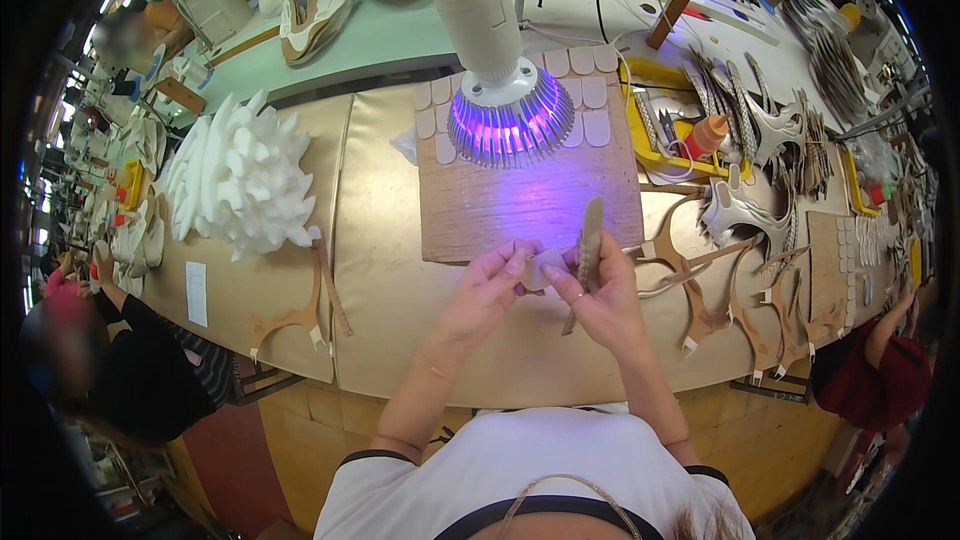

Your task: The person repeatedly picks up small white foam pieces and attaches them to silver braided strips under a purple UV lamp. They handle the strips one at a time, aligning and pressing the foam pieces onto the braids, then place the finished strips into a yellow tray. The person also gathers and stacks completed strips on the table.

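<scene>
My left hand [492,288] pinches a small pale rounded piece [540,270] over the table, just below the lit lamp. Close beside it, my right hand [612,292] grips a tan strap [593,218] whose rounded end points upward. The thumb of that hand reaches toward the pale piece, but its exact contact is hard to make out. Beyond the hands lies a brown board [460,215] with pale rounded tabs [595,128] along its far part. Above this board hangs a white lamp [490,50] with a finned metal rim, giving off purple light.
A heap of white foam-like pieces [240,175] stands at left, near a white paper slip [196,294]. Tan strap uppers [700,310] spread across the right side. Behind them, a yellow tray [650,155] holds tools and an orange bottle [706,135]. Other people [150,370] sit on both sides.
</scene>
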A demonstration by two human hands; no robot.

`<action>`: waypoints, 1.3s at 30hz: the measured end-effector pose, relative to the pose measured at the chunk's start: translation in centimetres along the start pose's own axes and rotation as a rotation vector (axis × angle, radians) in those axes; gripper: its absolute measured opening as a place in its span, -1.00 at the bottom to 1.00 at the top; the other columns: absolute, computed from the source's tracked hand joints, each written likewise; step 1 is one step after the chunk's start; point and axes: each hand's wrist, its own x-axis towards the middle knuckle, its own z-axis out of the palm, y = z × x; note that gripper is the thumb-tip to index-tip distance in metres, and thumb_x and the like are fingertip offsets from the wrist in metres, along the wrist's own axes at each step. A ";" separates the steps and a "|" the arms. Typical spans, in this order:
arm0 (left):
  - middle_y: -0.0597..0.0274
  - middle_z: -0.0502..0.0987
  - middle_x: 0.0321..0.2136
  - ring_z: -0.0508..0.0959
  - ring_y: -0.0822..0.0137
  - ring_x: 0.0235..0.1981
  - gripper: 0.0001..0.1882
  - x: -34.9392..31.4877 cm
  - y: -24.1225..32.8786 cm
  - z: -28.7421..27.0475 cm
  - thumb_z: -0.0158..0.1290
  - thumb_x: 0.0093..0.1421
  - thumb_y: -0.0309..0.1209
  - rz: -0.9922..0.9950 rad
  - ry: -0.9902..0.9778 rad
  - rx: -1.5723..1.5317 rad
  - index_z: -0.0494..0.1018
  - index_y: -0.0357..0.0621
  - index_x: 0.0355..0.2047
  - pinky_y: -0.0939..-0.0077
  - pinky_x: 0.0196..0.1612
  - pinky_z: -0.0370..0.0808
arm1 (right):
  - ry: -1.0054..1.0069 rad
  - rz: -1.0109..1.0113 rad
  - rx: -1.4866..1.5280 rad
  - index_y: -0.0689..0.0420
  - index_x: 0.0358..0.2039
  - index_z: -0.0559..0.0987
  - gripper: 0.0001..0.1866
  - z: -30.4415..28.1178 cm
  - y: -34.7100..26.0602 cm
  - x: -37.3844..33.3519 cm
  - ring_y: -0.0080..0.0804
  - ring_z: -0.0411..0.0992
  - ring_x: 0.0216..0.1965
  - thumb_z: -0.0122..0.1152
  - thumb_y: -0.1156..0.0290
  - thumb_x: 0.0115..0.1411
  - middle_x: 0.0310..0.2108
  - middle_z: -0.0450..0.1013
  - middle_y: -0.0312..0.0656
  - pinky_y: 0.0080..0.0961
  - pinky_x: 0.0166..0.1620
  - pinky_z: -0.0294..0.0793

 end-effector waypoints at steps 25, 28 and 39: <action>-0.06 0.49 -0.21 0.48 0.09 -0.12 -0.67 -0.6 0.5 -1.2 -0.02 0.10 -0.56 0.310 0.508 1.538 0.38 -0.30 -0.08 0.18 -0.02 0.35 | 0.043 0.062 -0.049 0.14 -0.31 0.40 -0.77 -0.5 -1.0 0.3 -0.69 0.33 -0.46 0.28 0.58 0.08 -0.40 0.44 -0.33 -0.74 -0.43 0.27; -0.17 0.16 0.20 0.11 -0.02 0.27 -0.32 0.0 -0.4 -0.5 0.00 0.10 -0.55 0.529 0.557 1.990 0.07 -0.25 0.25 -0.03 0.27 -0.04 | 0.053 0.075 -0.039 0.14 -0.32 0.39 -0.76 -0.5 -1.2 0.3 -0.69 0.32 -0.48 0.29 0.58 0.07 -0.43 0.43 -0.33 -0.74 -0.45 0.26; -0.14 -0.01 0.32 -0.09 0.00 0.38 -0.18 0.1 -2.2 1.6 0.04 0.11 -0.39 0.619 0.248 1.078 -0.08 -0.27 0.32 -0.02 0.33 -0.26 | 0.077 0.057 0.105 0.15 -0.26 0.39 -0.72 0.6 -1.0 1.8 -0.65 0.37 -0.50 0.32 0.56 0.07 -0.44 0.44 -0.32 -0.69 -0.44 0.38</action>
